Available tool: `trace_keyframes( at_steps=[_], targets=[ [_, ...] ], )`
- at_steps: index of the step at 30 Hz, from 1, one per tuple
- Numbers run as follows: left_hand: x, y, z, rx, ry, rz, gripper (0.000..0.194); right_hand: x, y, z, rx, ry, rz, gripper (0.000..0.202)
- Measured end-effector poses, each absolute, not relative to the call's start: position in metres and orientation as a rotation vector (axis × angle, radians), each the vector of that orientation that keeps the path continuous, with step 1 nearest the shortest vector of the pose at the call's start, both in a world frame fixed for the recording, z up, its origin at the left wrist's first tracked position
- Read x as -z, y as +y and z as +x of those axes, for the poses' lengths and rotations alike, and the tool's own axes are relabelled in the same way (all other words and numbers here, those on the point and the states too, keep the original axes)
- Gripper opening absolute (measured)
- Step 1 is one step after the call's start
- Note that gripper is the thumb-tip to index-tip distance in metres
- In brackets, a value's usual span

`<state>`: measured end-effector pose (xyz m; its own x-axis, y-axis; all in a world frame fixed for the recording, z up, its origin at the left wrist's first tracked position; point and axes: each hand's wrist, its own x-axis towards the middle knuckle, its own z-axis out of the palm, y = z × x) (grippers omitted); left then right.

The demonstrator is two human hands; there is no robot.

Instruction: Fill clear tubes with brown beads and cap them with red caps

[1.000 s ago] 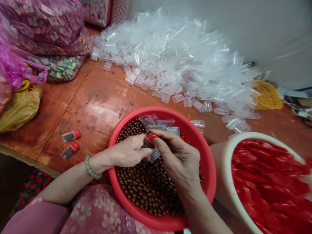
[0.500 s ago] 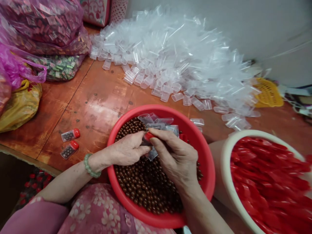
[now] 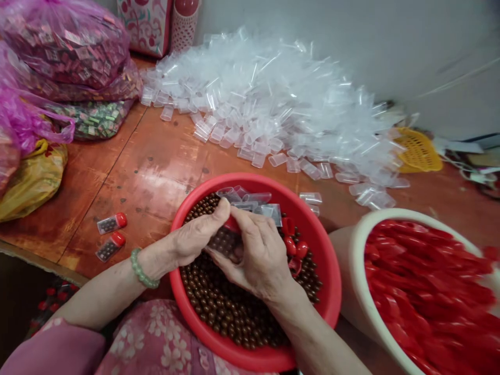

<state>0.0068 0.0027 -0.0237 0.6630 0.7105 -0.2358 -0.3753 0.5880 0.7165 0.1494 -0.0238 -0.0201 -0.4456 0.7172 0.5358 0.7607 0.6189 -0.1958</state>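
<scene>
Two filled, red-capped vials (image 3: 111, 223) lie near the worktop's (image 3: 152, 172) left front edge, and a third vial (image 3: 223, 240), beaded and apparently capped, sits over the red basin (image 3: 335, 291) in the right hand's (image 3: 265, 255) closed fingers; the left hand (image 3: 191, 234) touches it, grip hidden. Unfilled clear tubes (image 3: 273, 104) heap along the back edge, loose caps (image 3: 422, 291) fill a cream bucket (image 3: 361, 281) at right, and tubes and caps clutter the beads (image 3: 234, 317).

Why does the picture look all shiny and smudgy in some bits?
Head view: light shines off the table; head view: bright streaks glint on the clear tubes, blurring together at the back; head view: red caps look smeary, too.
</scene>
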Motion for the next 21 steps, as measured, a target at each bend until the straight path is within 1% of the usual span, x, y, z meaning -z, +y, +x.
trace_keyframes(
  at_steps=[2,5,11,14,19,21],
  targets=[
    [0.026,0.002,0.013,-0.678,0.634,0.618,0.064,0.021,-0.024,0.15,0.115,-2.278,-1.163,0.066],
    [0.027,0.001,0.019,-0.732,0.78,0.667,0.057,0.021,-0.023,0.15,0.123,-2.286,-1.163,0.064],
    [0.024,0.001,0.021,-0.818,0.922,0.698,0.05,0.02,-0.018,0.146,0.086,-2.286,-1.145,0.06],
    [0.022,0.001,0.019,-0.871,0.924,0.645,0.049,0.019,-0.016,0.145,-0.03,-2.311,-1.152,0.062],
    [0.017,0.0,0.018,-0.761,0.85,0.338,0.048,0.018,-0.015,0.151,-0.321,-2.281,-1.115,0.079],
    [0.015,-0.001,0.018,-0.706,0.808,0.245,0.048,0.016,-0.015,0.153,-0.362,-2.252,-1.093,0.075]
  ],
)
